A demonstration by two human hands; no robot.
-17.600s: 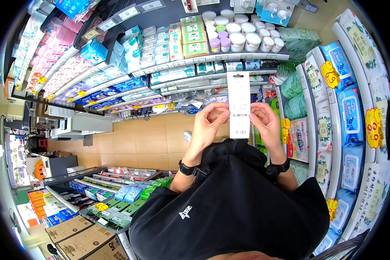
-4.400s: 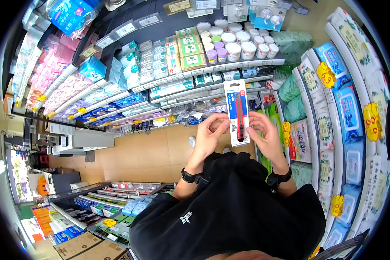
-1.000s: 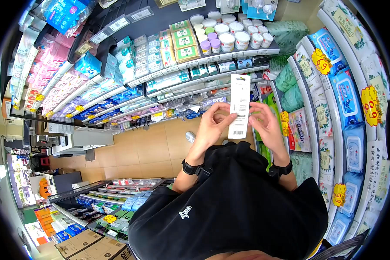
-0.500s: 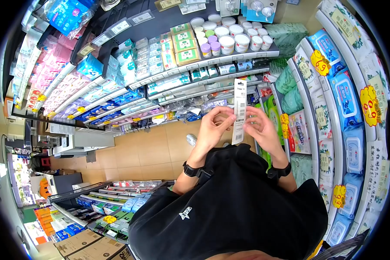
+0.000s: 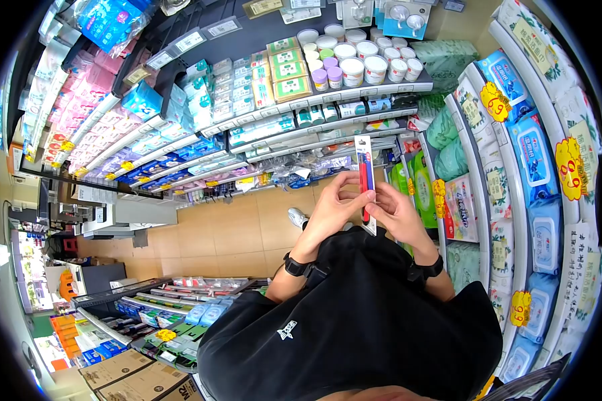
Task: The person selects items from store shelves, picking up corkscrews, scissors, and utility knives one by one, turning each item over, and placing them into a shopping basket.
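A narrow carded package with a red utility knife (image 5: 364, 175) is held upright in front of my chest, seen at a slant with its red and blue front side partly showing. My left hand (image 5: 336, 206) pinches its left edge between thumb and fingers. On the other side, my right hand (image 5: 396, 212) has its thumb and fingertips against the lower right edge. Both hands are close together, and each wrist wears a black band. The fingers behind the card are partly hidden.
Ahead stands a shelf (image 5: 328, 100) with white tubs (image 5: 352, 70) and boxed goods. Wipes packs (image 5: 535, 159) fill the right shelves. Cardboard boxes (image 5: 137, 384) and a low rack (image 5: 174, 297) lie at lower left. A tiled floor (image 5: 227, 230) runs to the left, with a shoe (image 5: 297, 217) on it.
The package has turned from its white printed back, through a nearly edge-on view, to its red and blue front. It also sits slightly lower, with both hands closer together.
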